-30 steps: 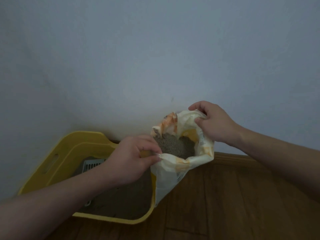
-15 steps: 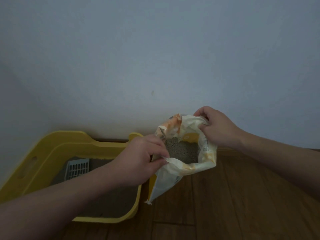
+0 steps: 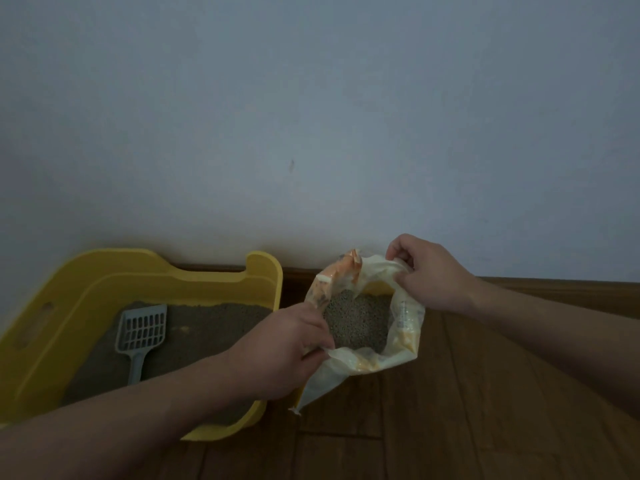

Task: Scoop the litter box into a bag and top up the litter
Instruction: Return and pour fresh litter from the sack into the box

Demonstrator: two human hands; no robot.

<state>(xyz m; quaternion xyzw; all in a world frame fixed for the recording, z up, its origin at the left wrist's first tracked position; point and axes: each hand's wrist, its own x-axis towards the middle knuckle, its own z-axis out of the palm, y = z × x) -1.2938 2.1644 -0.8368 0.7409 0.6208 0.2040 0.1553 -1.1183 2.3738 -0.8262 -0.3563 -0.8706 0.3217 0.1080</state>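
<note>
A yellow litter box (image 3: 86, 289) sits on the floor against the wall at the left, holding grey litter. A pale slotted scoop (image 3: 140, 336) lies inside it, handle toward me. Just right of the box is a white and orange litter bag (image 3: 403, 336), its mouth held wide so the grey granules (image 3: 356, 322) inside show. My left hand (image 3: 277, 351) pinches the bag's near left rim. My right hand (image 3: 433, 271) grips the far right rim. The bag's lower part hangs beside the box's right corner.
A plain pale wall (image 3: 311, 116) fills the upper view, with a dark wooden skirting board (image 3: 554, 289) along its foot. Wooden floorboards (image 3: 450, 427) stretch to the right and in front of the box.
The view has swung left and down, so the whole litter box and the scoop now show. Both hands keep the same hold on the bag, which sits slightly further right of the box.
</note>
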